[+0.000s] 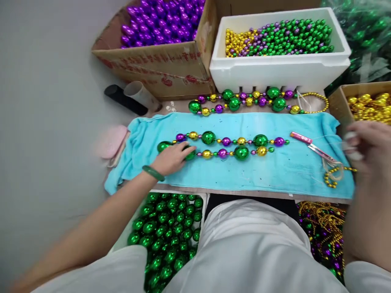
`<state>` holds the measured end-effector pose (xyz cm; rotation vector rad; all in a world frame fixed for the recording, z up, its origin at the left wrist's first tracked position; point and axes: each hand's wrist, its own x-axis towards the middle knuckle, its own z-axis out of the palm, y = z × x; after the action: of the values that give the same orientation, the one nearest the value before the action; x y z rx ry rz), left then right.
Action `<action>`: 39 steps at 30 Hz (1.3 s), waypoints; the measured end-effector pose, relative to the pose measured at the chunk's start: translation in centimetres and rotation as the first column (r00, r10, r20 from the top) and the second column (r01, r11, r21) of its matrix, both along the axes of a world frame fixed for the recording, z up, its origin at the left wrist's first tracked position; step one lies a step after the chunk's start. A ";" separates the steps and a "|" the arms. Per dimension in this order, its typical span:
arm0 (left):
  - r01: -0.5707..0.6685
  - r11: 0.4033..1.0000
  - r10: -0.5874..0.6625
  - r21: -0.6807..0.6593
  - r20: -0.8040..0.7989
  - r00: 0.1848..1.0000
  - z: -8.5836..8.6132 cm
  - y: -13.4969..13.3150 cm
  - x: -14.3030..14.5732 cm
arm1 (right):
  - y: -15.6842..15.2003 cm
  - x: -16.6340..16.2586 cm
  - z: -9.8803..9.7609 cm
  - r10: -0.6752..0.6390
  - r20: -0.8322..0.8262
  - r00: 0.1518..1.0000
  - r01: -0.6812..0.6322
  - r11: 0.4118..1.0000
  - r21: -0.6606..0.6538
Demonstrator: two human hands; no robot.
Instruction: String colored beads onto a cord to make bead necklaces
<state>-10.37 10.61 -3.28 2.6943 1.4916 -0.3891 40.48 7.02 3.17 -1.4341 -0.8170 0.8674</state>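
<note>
A bead string of green, purple and gold balls lies doubled in two rows on a turquoise towel. My left hand, with a green bangle on the wrist, rests on the string's left end, fingers curled over a green ball. My right hand is blurred at the towel's right edge, fingers pinched on something pale I cannot make out, above a small strand of tiny gold beads. A pink-handled tool lies on the towel near it.
Another finished bead string lies behind the towel. A cardboard box of purple beads, a white foam box of mixed beads and a box of gold beads stand behind. A tub of green balls sits at my knees.
</note>
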 end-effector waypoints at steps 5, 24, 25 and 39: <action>-0.098 0.984 0.068 0.151 0.193 0.979 2.7 -0.5 4.8 | -0.4 -3.6 -1.4 0.220 -0.155 0.963 -0.227 0.973 -0.028; 0.094 0.989 -0.053 -0.114 0.321 0.946 -1.3 -2.6 20.3 | 0.5 4.6 2.5 -0.185 0.341 0.922 0.161 0.982 0.099; 0.076 0.993 -0.050 -0.090 0.258 0.965 -1.2 -2.7 19.7 | 1.0 4.9 1.3 -0.161 0.458 0.874 0.156 0.987 0.049; -0.035 0.990 0.102 -0.136 0.525 0.845 -0.6 -5.2 21.3 | -0.1 -8.2 -5.2 0.525 0.564 0.637 -0.536 0.828 -0.165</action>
<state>10.96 5.42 -3.88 2.3612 1.3331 0.2535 32.28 6.94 -2.00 -1.4817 -1.7997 0.8354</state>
